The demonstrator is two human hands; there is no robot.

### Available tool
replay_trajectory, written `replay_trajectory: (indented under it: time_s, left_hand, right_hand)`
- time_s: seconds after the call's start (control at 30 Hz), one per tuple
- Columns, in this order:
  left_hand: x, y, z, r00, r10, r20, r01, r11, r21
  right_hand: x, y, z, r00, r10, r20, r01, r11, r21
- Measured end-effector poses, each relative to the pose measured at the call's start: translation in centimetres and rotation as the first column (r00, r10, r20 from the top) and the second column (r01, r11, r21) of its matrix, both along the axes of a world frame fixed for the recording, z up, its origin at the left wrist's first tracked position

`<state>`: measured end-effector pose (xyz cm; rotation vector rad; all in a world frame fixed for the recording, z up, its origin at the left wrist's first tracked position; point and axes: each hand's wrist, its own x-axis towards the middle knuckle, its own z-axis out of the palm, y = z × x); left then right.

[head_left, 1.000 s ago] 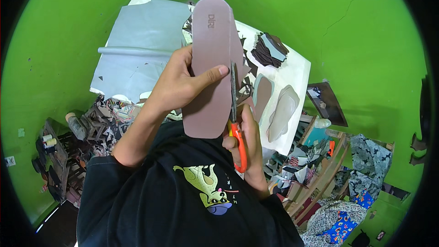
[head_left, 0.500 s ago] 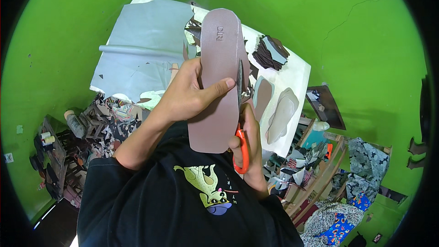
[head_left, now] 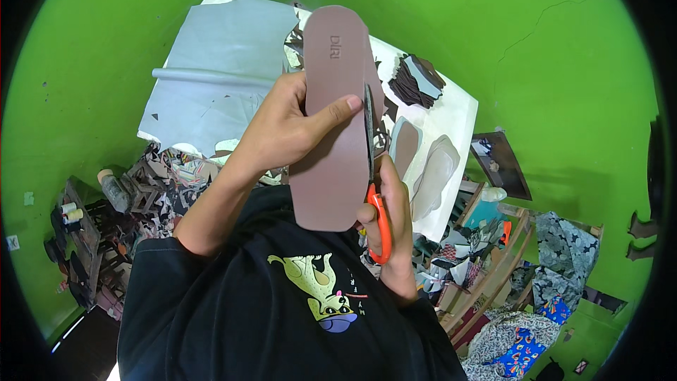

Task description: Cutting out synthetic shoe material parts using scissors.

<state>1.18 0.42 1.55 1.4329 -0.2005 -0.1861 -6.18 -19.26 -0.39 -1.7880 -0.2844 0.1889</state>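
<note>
Smooth matt leather-like brown sole piece at centre, dark metal scissor blades, glossy orange plastic handle, smooth grey leather-like sheet upper left, matt black cloth shirt below, wooden rack lower right

From my remote seat I'm seeing the sole piece standing between my camera and the table, the left hand reaching across it from the left, the scissors running along its right edge — the right hand wrapping their handles. Behind, a sheet is covering the table's left side; a stack of cut pieces is resting on the right, flat sole shapes lying nearer. Scraps are lying off the near left edge — a frame is standing off right.
</note>
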Motion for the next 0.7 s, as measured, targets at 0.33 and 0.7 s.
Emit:
replay_trajectory:
  time_s: [0.33,0.7]
  left_hand:
    - [-0.8,-0.4,-0.3,0.996,0.020,0.086,-0.023,0.999,0.033]
    - [-1.3,-0.7,-0.7,0.998,-0.051,0.036,0.052,0.998,-0.028]
  right_hand:
    - [-0.3,1.3,-0.3,0.998,-0.061,-0.002,0.061,0.991,0.116]
    - [-0.4,1.2,-1.2,0.994,-0.096,0.044,0.092,0.992,0.081]
